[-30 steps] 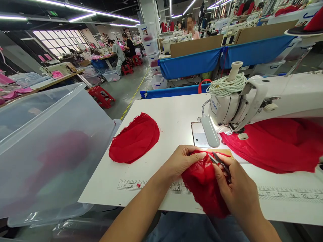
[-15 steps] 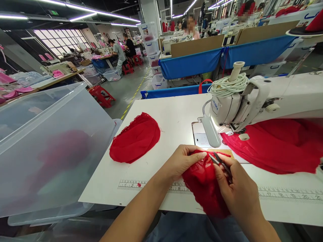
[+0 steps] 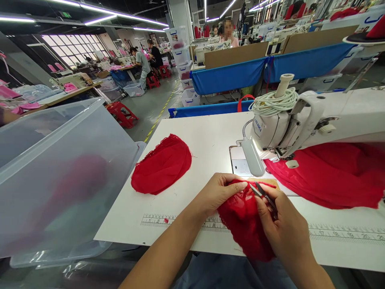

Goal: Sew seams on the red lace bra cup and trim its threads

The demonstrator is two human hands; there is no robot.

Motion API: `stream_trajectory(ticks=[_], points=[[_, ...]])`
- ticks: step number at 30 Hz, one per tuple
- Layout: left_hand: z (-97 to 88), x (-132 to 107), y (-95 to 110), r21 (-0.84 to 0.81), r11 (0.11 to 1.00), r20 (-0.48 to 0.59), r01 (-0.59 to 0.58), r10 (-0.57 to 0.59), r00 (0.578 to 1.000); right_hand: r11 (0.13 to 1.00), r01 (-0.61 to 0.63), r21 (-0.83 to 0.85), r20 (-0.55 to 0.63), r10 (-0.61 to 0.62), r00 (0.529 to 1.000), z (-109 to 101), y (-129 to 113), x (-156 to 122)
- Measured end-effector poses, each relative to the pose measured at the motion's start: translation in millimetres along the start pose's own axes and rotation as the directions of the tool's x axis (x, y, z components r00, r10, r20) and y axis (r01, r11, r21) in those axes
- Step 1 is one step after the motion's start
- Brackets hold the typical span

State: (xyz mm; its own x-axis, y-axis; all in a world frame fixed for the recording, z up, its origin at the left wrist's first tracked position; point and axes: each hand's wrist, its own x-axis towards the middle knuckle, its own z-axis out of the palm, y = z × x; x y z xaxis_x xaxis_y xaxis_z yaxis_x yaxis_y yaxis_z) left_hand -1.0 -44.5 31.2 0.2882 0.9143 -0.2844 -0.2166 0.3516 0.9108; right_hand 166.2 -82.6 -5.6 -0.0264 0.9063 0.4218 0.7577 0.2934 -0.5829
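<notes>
A piece of red lace fabric [image 3: 245, 220] hangs over the table's front edge between my hands. My left hand [image 3: 224, 192] pinches its upper edge between thumb and fingers. Closed around small dark thread snips [image 3: 266, 196], my right hand [image 3: 279, 218] keeps their blades pointing left at that edge, near my left thumb. The blade tips look slightly apart. Right behind my hands stands a white sewing machine [image 3: 300, 120], with a larger heap of red fabric [image 3: 331, 176] under its arm. Another folded red piece [image 3: 162, 164] lies on the table to the left.
The white table [image 3: 207, 136] has a printed ruler [image 3: 153, 219] along its front, with a red scrap [image 3: 166, 220] on it. A large translucent bin [image 3: 90, 136] stands against the left side. Beyond are blue cloth troughs [image 3: 228, 82], a red stool [image 3: 120, 114] and several people at machines.
My hands, the snips and the red lace fabric stay almost in place. The view has shifted very slightly. Part of another person's arm now shows at the far left edge.
</notes>
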Motion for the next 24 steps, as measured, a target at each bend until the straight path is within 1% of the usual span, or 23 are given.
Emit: stream_trajectory(ticks=[4, 10, 12, 14, 15, 16, 18, 19, 20, 21, 22, 23, 24], points=[[0.2, 0.1, -0.5, -0.006, 1.000, -0.002, 0.000, 0.000, 1.000, 0.995, -0.095, 0.015, 0.010, 0.095, 0.995, -0.4, -4.2, -1.5], [-0.7, -0.1, -1.2, 0.001, 1.000, 0.004, -0.001, 0.001, 1.000, 0.989, -0.136, 0.062, 0.029, 0.134, 0.991, -0.5, -7.8, -1.1], [-1.3, 0.0, -1.9, 0.015, 1.000, 0.012, -0.005, 0.005, 1.000, 0.982, -0.161, 0.103, 0.039, 0.158, 0.987, -0.4, -5.8, 0.3], [-1.6, 0.2, -2.8, 0.011, 1.000, 0.018, 0.001, -0.002, 1.000, 0.961, -0.203, 0.189, 0.085, 0.190, 0.978, 0.0, -3.1, 1.6], [-1.5, 0.4, -3.1, 0.001, 1.000, 0.021, 0.008, -0.008, 1.000, 0.933, -0.239, 0.268, 0.126, 0.212, 0.969, 0.5, -2.2, 2.1], [-1.3, 0.6, -3.3, -0.011, 1.000, 0.022, 0.014, -0.014, 1.000, 0.885, -0.286, 0.367, 0.177, 0.235, 0.956, 1.0, -1.8, 2.5], [-0.5, 0.8, -3.2, -0.030, 0.999, 0.024, 0.024, -0.023, 0.999, 0.726, -0.389, 0.567, 0.285, 0.270, 0.920, 2.1, -2.7, 2.9], [-0.1, 0.8, -2.8, -0.033, 0.999, 0.024, 0.026, -0.025, 0.999, 0.639, -0.431, 0.637, 0.327, 0.282, 0.902, 2.6, -3.9, 3.1], [0.4, 0.7, -2.4, -0.030, 0.999, 0.025, 0.026, -0.025, 0.999, 0.572, -0.458, 0.681, 0.356, 0.289, 0.889, 3.1, -5.3, 3.4], [0.8, 0.6, -1.8, -0.022, 0.999, 0.023, 0.024, -0.023, 0.999, 0.537, -0.474, 0.698, 0.371, 0.295, 0.881, 3.4, -6.5, 3.7], [1.2, 0.3, -1.2, -0.005, 1.000, 0.020, 0.018, -0.018, 1.000, 0.535, -0.478, 0.697, 0.378, 0.292, 0.878, 3.8, -7.5, 4.1], [1.5, 0.0, -0.7, 0.023, 1.000, 0.018, 0.007, -0.008, 1.000, 0.563, -0.468, 0.681, 0.372, 0.284, 0.884, 4.3, -8.0, 4.6], [1.9, -0.4, -0.2, 0.062, 0.998, 0.014, -0.009, 0.008, 1.000, 0.624, -0.437, 0.648, 0.342, 0.274, 0.899, 4.9, -8.0, 4.9]])
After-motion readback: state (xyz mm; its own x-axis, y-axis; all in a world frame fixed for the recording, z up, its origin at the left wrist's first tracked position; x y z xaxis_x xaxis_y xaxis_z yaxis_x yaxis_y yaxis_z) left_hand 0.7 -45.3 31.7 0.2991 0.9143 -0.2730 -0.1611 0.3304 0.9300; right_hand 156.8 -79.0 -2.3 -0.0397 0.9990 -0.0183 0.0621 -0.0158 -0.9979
